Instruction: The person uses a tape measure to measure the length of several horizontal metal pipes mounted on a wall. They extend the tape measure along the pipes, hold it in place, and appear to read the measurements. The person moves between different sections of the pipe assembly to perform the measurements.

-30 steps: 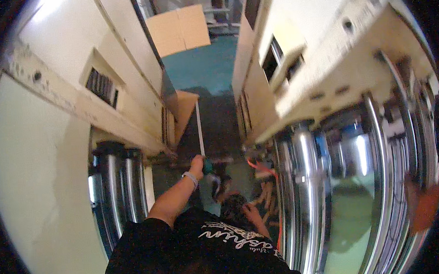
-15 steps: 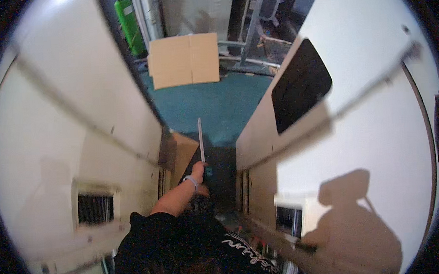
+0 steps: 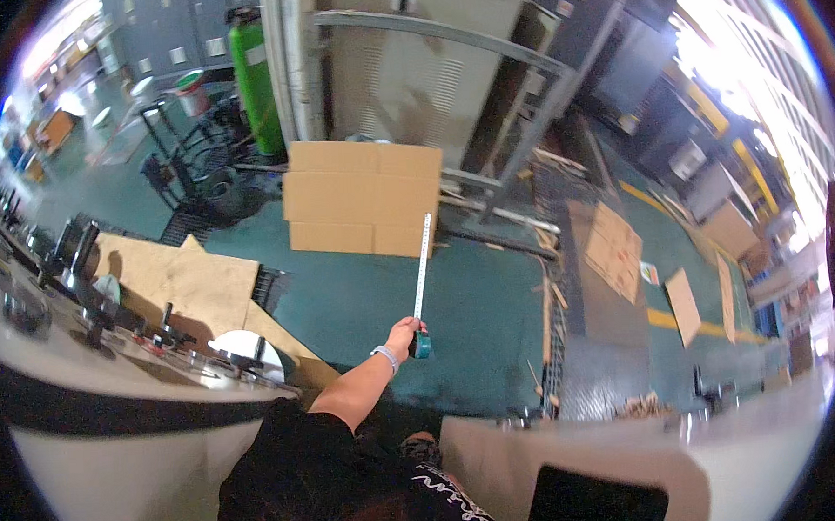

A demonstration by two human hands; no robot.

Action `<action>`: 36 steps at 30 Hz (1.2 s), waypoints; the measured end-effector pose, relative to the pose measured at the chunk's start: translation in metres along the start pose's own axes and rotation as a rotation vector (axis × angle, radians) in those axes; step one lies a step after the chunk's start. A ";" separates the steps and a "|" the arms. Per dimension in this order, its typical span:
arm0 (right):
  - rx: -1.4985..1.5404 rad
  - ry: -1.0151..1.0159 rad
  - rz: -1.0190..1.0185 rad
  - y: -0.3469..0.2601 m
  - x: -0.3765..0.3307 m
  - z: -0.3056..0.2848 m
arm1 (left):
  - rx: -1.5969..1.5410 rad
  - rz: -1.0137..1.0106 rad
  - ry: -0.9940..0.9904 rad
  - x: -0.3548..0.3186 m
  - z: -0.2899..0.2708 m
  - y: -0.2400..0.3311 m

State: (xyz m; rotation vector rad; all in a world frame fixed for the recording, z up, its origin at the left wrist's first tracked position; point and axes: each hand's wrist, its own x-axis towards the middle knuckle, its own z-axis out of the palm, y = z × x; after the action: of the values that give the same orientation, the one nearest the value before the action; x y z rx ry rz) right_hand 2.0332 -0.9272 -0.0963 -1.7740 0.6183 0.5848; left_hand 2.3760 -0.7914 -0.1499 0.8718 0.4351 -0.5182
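A tape measure [image 3: 423, 345] with a teal and black case sits in the left grip [image 3: 403, 336], its fingers closed around it. The pale blade [image 3: 422, 270] runs out ahead of the grip, its far end overlapping the lower right part of a folded-open cardboard sheet [image 3: 340, 185]; whether the two touch, I cannot tell. Just behind the grip, a light wristband [image 3: 384, 357] circles the wrist. The right grip is out of view, so I cannot tell its state. Beneath and around the left grip spreads a green floor [image 3: 486, 341]. To the grip's left lie a white disc [image 3: 263, 358] and, beyond it, a tan board [image 3: 176, 276]. Farther ahead and left stands a green cylinder [image 3: 257, 86]. Well to the grip's right, a flattened carton [image 3: 613, 252] lies on the ground.
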 end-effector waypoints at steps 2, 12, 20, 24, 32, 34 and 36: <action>-0.014 -0.029 0.019 -0.033 0.046 -0.010 | -0.050 0.074 0.077 0.044 -0.025 0.046; 0.225 -0.320 -0.110 -0.298 0.344 -0.024 | -0.238 0.463 0.603 0.096 -0.157 0.225; -0.182 -0.666 -0.183 -0.452 0.489 0.058 | -0.545 0.594 0.753 0.098 -0.270 0.301; -0.810 -0.707 -0.828 -0.471 0.629 0.121 | -0.659 0.611 0.861 0.124 -0.342 0.330; -0.769 -1.013 -0.410 -0.678 0.610 0.335 | -0.800 0.746 1.036 0.069 -0.399 0.403; -0.897 -1.124 -0.453 -0.691 0.613 0.403 | -0.887 0.771 1.089 0.041 -0.411 0.411; -1.073 -1.305 -0.549 -0.702 0.622 0.481 | -0.947 0.899 1.220 0.031 -0.449 0.392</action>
State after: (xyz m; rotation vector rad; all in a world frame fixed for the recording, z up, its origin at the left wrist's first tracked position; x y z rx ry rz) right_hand 2.9224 -0.3635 -0.1421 -1.8241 -1.2451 1.5991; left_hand 2.5655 -0.2269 -0.1877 0.2675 1.1663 1.0847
